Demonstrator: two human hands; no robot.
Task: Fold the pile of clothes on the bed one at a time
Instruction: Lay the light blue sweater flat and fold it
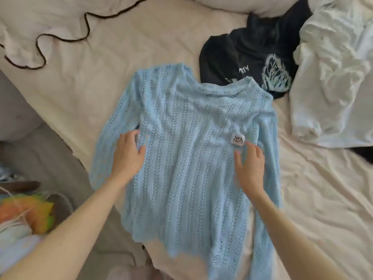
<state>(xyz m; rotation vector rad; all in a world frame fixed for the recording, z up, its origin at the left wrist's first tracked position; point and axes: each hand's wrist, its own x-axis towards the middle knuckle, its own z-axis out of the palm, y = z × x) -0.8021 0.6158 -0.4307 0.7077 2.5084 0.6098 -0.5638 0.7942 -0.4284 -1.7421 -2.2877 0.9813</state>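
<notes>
Both forearms are reaching in from the bottom of the view toward the light blue knit sweater (187,150), which is lying spread on the cream bed sheet (96,81) with its hem toward the person and its neckline pointing away. Its left sleeve is running down alongside the body; the right sleeve is trailing down past the right forearm. The left hand (128,156) is resting flat, fingers loosely spread, on the knit near the left armpit seam, gripping nothing. The right hand (251,168) is lying open too, fingertips touching the fabric just below a small white tag (237,139).

This looks like the smoothing stage before the first fold. To do it well, the person is probably best off pressing lightly and sweeping outward from the middle, since an open knit like this likely stretches and snags under dragging fingers. Squaring the sleeves along the sides first should give straighter fold lines.

Farther off, a dark printed garment (252,59) is lying just beyond the collar, with a rumpled white garment (331,77) beside it, both apparently unfolded.
</notes>
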